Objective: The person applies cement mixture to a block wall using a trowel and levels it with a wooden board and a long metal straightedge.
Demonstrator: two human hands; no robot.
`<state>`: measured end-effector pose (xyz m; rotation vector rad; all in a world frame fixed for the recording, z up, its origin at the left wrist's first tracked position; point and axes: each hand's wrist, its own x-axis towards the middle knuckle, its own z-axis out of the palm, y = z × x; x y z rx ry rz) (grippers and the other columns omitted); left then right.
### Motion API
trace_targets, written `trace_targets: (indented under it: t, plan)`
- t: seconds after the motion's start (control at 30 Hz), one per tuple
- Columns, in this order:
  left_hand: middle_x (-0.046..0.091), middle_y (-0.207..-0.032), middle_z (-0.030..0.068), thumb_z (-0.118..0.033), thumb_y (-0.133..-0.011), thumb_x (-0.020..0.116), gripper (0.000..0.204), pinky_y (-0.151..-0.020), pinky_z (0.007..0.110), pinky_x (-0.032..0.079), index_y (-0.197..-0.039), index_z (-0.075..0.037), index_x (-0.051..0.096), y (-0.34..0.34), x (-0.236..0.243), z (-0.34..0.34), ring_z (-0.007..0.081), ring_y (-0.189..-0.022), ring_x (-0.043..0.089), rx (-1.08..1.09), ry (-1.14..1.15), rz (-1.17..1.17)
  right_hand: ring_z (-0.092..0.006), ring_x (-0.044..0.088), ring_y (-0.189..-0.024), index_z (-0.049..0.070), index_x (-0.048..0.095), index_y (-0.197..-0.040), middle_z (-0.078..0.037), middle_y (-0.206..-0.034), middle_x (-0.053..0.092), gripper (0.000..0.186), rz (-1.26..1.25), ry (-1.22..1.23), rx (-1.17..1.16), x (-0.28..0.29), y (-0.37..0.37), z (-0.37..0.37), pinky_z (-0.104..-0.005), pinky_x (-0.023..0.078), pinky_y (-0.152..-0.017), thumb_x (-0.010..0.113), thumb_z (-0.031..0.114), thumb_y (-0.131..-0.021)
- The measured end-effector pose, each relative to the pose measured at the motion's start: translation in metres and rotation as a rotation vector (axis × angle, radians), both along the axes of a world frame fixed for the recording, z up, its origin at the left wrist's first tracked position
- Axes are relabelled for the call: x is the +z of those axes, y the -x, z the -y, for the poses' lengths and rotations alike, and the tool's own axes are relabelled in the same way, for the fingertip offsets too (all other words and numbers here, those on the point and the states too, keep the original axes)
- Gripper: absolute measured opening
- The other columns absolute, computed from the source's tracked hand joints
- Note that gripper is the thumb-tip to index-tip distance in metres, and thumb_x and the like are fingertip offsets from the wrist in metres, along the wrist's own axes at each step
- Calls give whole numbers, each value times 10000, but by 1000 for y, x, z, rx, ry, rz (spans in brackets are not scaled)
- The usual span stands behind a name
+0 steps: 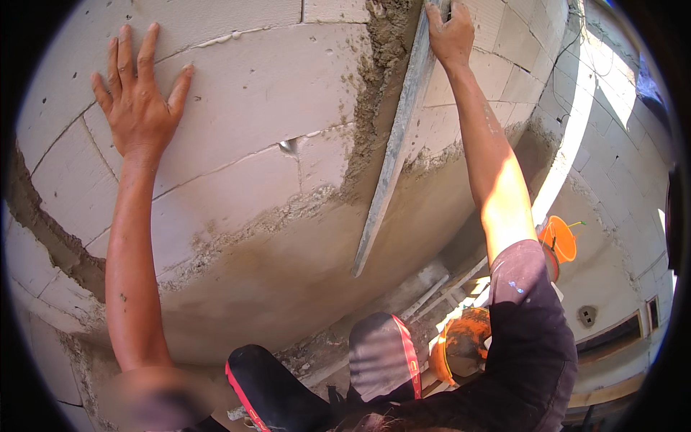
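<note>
Starting from the left, a rough, grey-brown band of mortar [54,237] is being touched by neither hand, while the bare left hand [140,108] is being braced against a wall of large, pale, rectangular blocks [266,101]. Its fingers are being spread wide and nothing is being grasped by it; that palm is probably best being used as a steady prop, with fresh mortar being avoided.

Nearer, the lower wall is being covered by a smooth brown coat of plaster [288,288]. Further right, a rough upright strip of damp-looking grey mortar [374,108] is being bordered on its right by a long, narrow, grey metal straightedge [400,144]. This is being held at a slant, its near end being carried over the plaster; whether its full edge is being pressed against the wall cannot be told.

The far part of the straightedge is being clasped by the bare right hand [452,36]. Since only one end is being gripped, even pressure is likely being made harder: the near end is best being watched for gouging, and one constant angle is best being held.

Nearer on the right, a smeared orange bucket [469,322] is being partly hidden by a dark sleeve [533,317].
</note>
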<state>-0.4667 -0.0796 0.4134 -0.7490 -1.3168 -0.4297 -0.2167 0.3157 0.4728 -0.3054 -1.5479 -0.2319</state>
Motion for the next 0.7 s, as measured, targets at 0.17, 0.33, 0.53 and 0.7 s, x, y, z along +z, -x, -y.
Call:
trace_targets:
  t: [0.17, 0.33, 0.53, 0.7]
  plan:
    - [239, -1644, -9, -610, -940, 537, 720, -1259, 516, 87, -1564, -372, 269, -4, 4, 10, 160, -1533, 172, 48, -7, 26, -435, 616, -1036, -98, 529, -1323, -266, -1125, 596, 577, 44, 83, 167, -112, 5, 26, -455, 517, -864, 675, 277, -910]
    - [222, -1650, 59, -500, -900, 639, 800, -1265, 506, 41, -1575, -261, 282, -17, -2, 7, 212, -1545, 148, 67, 18, 164, -424, 605, -1029, -81, 522, -1331, -240, -1143, 580, 555, -62, -11, 14, -44, 6, 5, -451, 506, -861, 651, 285, -934]
    - [208, -1650, 117, -497, -891, 647, 816, -1257, 531, 38, -1571, -215, 297, -27, 6, 14, 256, -1547, 140, 82, 39, 182, -448, 583, -1018, -73, 569, -1144, -263, -1078, 560, 399, -120, 1, 70, 63, 0, 21, -490, 495, -825, 620, 276, -959]
    - [219, -1645, 132, -453, -863, 688, 825, -1249, 553, 45, -1559, -194, 329, -23, 4, 19, 276, -1545, 150, 55, 45, 201, -470, 577, -1090, -107, 530, -1290, -301, -1151, 557, 515, -43, -14, 135, -28, 18, 25, -487, 491, -910, 649, 248, -938]
